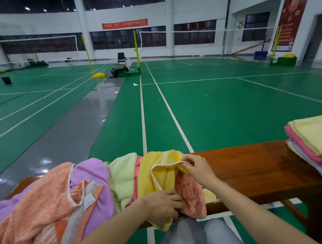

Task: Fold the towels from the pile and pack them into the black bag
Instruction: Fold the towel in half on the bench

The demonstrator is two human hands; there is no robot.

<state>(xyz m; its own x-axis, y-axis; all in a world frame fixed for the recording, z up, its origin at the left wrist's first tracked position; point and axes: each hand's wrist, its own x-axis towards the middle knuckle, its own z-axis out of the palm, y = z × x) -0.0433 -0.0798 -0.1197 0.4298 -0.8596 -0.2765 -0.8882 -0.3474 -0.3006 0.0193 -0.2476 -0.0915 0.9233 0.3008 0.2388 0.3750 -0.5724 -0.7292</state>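
Both hands [163, 205] [196, 167] grip a yellow towel [156, 177] on the bench [255, 168]

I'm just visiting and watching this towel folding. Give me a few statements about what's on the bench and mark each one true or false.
1. The right hand pinches the white-trimmed edge of the yellow towel. True.
2. The folded stack lies at the left end of the bench. False: it lies at the right end; the unfolded pile is on the left.
3. The top towel of the folded stack is pale yellow. True.
4. The left hand hangs free above the bench. False: it rests on the towels, gripping cloth at the near edge.
5. A black bag stands on the bench beside the stack. False: no bag shows on the bench.
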